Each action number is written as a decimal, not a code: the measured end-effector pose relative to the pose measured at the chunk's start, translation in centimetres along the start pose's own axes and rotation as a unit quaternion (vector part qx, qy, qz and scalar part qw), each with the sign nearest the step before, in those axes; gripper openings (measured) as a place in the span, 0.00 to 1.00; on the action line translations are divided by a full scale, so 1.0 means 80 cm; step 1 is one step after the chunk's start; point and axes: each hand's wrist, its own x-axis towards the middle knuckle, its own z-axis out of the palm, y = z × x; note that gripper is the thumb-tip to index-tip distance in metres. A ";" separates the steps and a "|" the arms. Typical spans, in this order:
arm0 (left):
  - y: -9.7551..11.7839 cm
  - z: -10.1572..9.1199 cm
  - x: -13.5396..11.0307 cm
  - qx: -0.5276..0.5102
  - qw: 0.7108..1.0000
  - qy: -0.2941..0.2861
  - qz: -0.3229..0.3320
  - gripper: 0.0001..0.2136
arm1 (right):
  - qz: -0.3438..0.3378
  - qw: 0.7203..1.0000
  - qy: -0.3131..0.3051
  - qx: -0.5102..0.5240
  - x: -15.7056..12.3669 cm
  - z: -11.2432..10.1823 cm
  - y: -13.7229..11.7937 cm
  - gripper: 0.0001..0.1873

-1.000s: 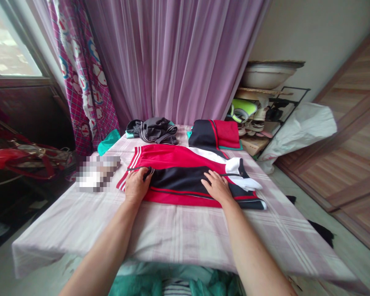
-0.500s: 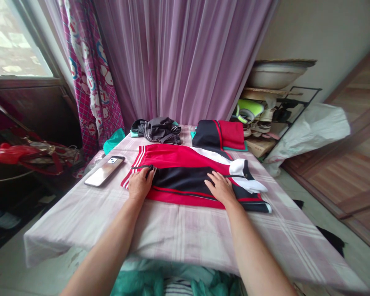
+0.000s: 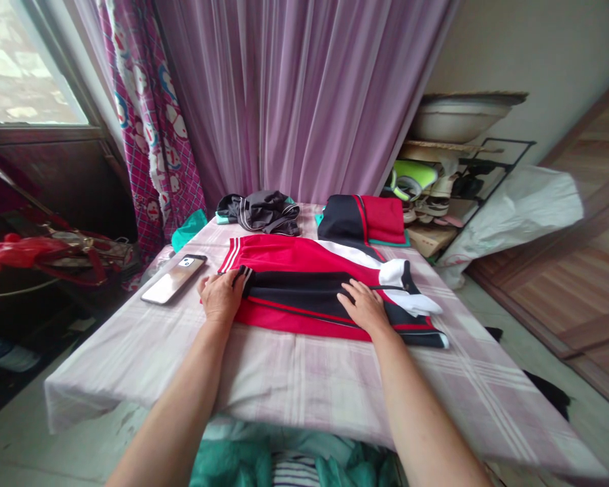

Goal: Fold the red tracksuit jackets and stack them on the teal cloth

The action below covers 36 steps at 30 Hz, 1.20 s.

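Note:
A red, black and white jacket (image 3: 294, 256) lies spread on the table (image 3: 304, 379), which has a pink checked cloth over it. My left hand (image 3: 220, 297) rests on the jacket's left edge beside the striped cuff, its fingers curled around the fabric there. On the jacket's black sleeve near the white collar, my right hand (image 3: 366, 308) lies flat with the fingers stretched out, pressing the cloth down.
A phone (image 3: 174, 279) lies left of the jacket. At the table's back sit a crumpled grey-black garment (image 3: 261, 212) and a folded dark and red garment (image 3: 365, 220). A shoe rack (image 3: 436, 193) and a white bag (image 3: 517, 203) stand to the right, and red bags (image 3: 40, 253) to the left.
My left hand has slid a little left to the jacket's edge, and the cuff end of the black sleeve now shows beside it. My right hand has stayed in place.

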 end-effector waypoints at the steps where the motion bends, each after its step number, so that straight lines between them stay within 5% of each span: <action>1: -0.001 0.000 0.000 0.002 1.000 -0.001 0.000 0.16 | -0.001 1.000 0.003 0.001 0.000 0.001 0.001 0.24; 15: -0.003 0.007 -0.003 -0.010 1.000 0.006 0.015 0.14 | -0.015 1.000 0.027 0.002 -0.001 0.003 0.000 0.23; 20: 0.024 0.010 -0.017 -0.037 0.990 0.049 0.124 0.12 | -0.023 0.999 0.042 -0.006 -0.002 0.007 0.001 0.23; 25: 0.046 0.022 -0.033 -0.071 0.963 -0.065 0.254 0.14 | -0.027 0.999 0.045 -0.005 -0.002 0.007 0.000 0.23; 36: 0.046 0.030 -0.036 -0.034 0.963 -0.103 0.245 0.16 | 0.009 0.989 0.146 0.025 0.006 0.012 0.030 0.20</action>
